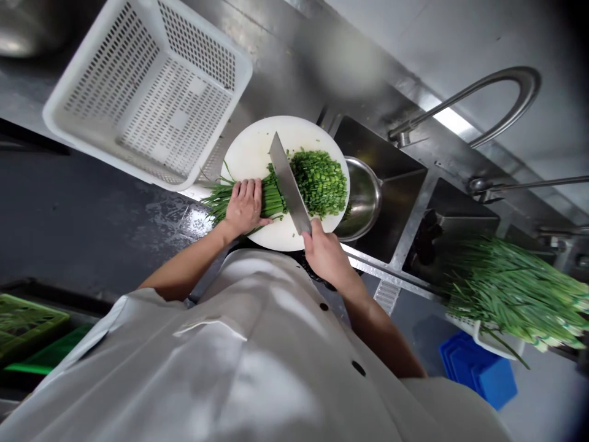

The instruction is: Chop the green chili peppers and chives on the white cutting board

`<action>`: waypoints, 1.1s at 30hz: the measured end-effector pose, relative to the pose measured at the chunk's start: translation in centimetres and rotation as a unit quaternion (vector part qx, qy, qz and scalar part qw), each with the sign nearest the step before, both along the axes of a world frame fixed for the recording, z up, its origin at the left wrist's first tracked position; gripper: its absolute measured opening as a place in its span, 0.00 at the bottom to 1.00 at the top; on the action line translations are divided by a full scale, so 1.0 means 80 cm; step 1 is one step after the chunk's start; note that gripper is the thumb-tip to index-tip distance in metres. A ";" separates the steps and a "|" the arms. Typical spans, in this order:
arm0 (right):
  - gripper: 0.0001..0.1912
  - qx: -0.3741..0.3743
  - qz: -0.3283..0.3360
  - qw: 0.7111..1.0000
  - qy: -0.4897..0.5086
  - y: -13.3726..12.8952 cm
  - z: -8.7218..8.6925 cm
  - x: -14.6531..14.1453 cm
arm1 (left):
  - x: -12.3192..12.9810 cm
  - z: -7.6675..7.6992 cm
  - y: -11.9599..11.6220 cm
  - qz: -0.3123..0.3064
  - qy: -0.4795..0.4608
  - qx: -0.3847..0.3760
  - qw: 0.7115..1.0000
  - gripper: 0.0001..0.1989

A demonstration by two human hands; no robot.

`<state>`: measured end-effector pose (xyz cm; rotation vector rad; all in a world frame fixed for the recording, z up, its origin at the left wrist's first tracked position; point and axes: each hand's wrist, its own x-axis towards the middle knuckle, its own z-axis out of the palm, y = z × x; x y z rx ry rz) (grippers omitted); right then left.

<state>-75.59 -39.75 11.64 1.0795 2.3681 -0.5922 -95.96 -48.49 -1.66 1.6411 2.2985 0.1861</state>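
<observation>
On a round white cutting board [248, 147] lies a bunch of long green stalks [219, 199], its far ends hanging past the board's left edge. My left hand [245, 209] presses down on the bunch, fingers bent over it and thumb out to the right. A broad-bladed knife [289, 184] is in my right hand [326, 250], which is closed round its handle. The blade stands at the cut end of the bunch, between it and a heap of chopped green pieces [322, 183] on the board's right side.
A white perforated basket [179, 116] stands at the upper left. Right of the board, a metal bowl [365, 199] sits at a sink [400, 196] with a curved faucet [506, 73]. More long greens [515, 288] fill a white basket [501, 344] at the far right, above blue containers [481, 371].
</observation>
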 end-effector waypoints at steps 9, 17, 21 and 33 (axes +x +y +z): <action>0.16 -0.029 -0.019 0.999 0.008 0.009 -0.091 -0.055 | 0.005 -0.007 0.002 -0.008 -0.018 -0.004 1.000 0.50; 0.19 0.005 0.014 1.000 0.003 0.007 -0.010 -0.012 | 0.001 0.004 -0.008 0.019 -0.006 0.000 1.000 0.55; 0.14 -0.040 0.026 0.998 -0.044 -0.004 0.003 -0.002 | 0.003 -0.003 -0.011 0.004 -0.008 -0.010 1.000 0.54; 0.20 0.007 -0.003 1.000 0.022 0.006 -0.057 -0.035 | 0.004 -0.003 -0.015 0.027 0.000 0.012 1.000 0.55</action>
